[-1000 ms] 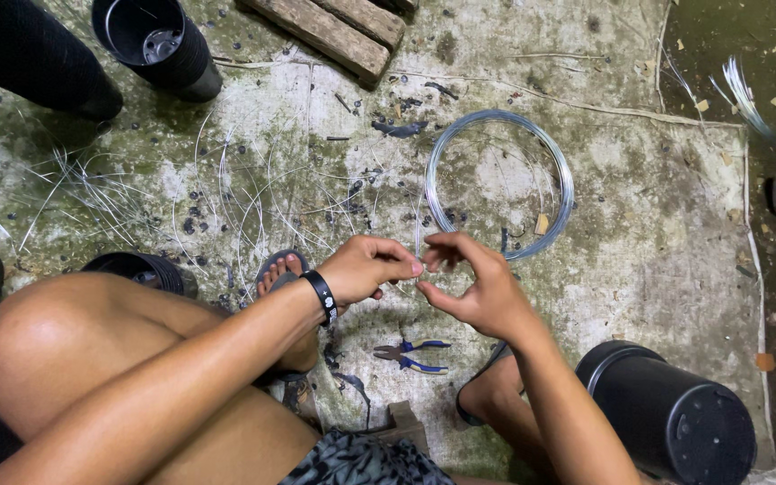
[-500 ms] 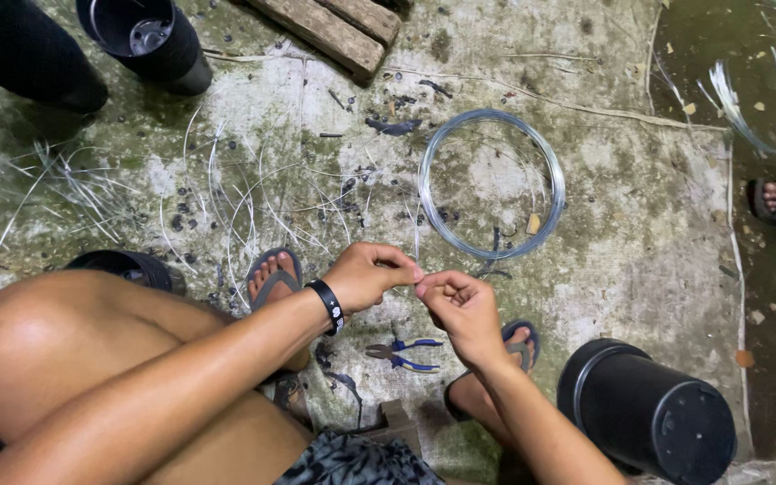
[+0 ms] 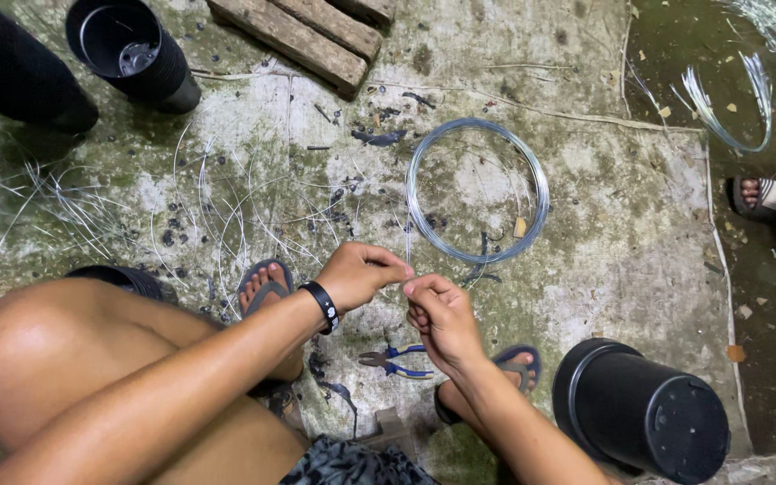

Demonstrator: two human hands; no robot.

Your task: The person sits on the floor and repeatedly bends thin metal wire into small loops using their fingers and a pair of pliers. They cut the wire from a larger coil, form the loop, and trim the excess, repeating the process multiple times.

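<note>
- My left hand (image 3: 361,272) and right hand (image 3: 437,314) meet fingertip to fingertip above the floor (image 3: 621,233); each grip is pinched on a thin wire (image 3: 405,269), barely visible between them.
- The wire runs up toward the coil (image 3: 478,190), which lies flat on the floor just beyond my hands.
- Risk: the wire is thin and springy. A loose pinch could let the free end whip back toward my fingers or face.
- Risk: tension on the strand may drag or tangle the coil.
- Risk: cut wire pieces (image 3: 226,224) litter the floor near my sandalled left foot (image 3: 262,287); a shift of weight could bring a prick.
- Pliers (image 3: 394,360), blue-handled, lie under my hands, out of grasp.
- Black pots: one upright (image 3: 132,54) far left, one overturned (image 3: 639,413) by my right arm.
- No packages, labels or signs show; the black wristband (image 3: 321,305) carries a small pale mark, unreadable.
</note>
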